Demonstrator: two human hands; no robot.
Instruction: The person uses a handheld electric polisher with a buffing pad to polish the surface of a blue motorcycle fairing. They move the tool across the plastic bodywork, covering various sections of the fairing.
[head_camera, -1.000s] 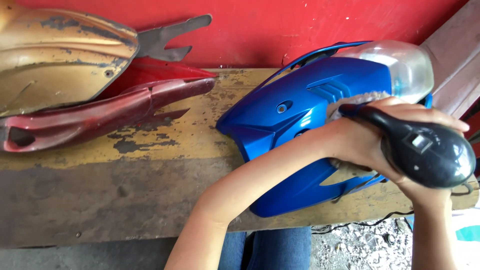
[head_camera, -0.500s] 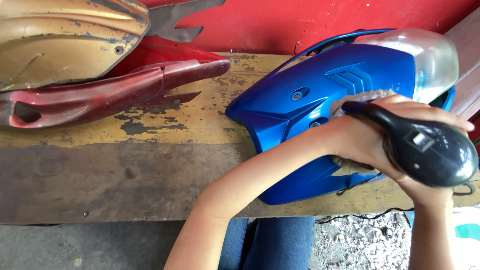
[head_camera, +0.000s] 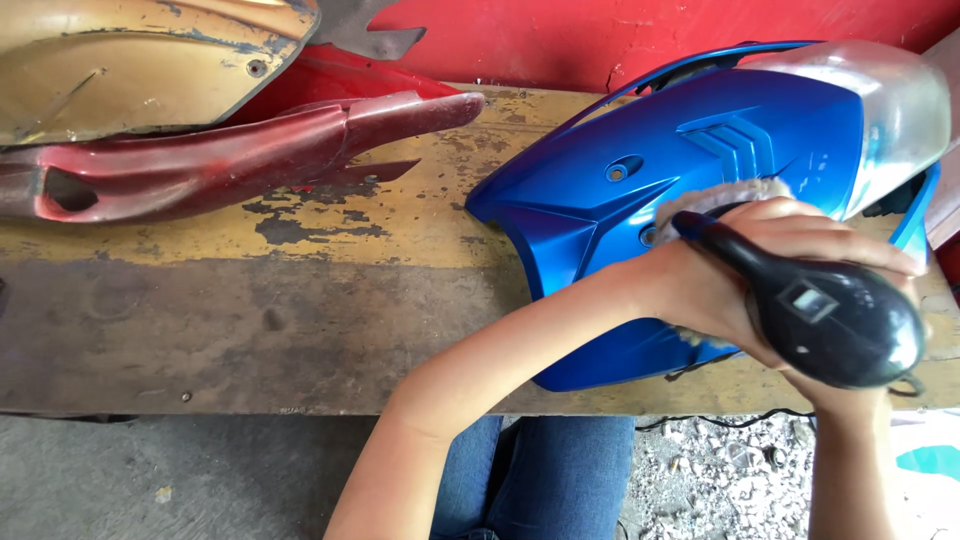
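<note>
Both hands grip one tool: the right hand (head_camera: 850, 385) wraps the black, bulbous plastic polisher body (head_camera: 835, 320), and the left hand (head_camera: 715, 275) clamps its neck. Its fluffy pad (head_camera: 715, 197) presses the glossy blue plastic scooter fairing (head_camera: 680, 180) on the worn yellow wooden bench (head_camera: 300, 300). That fairing looks light, stiff and slippery, best held by its edges.

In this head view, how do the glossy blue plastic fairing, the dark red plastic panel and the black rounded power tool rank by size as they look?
1. Glossy blue plastic fairing, largest.
2. Dark red plastic panel, cut off at the left edge, so the gap is unsure.
3. Black rounded power tool, smallest, though it sits nearest the camera.
</note>
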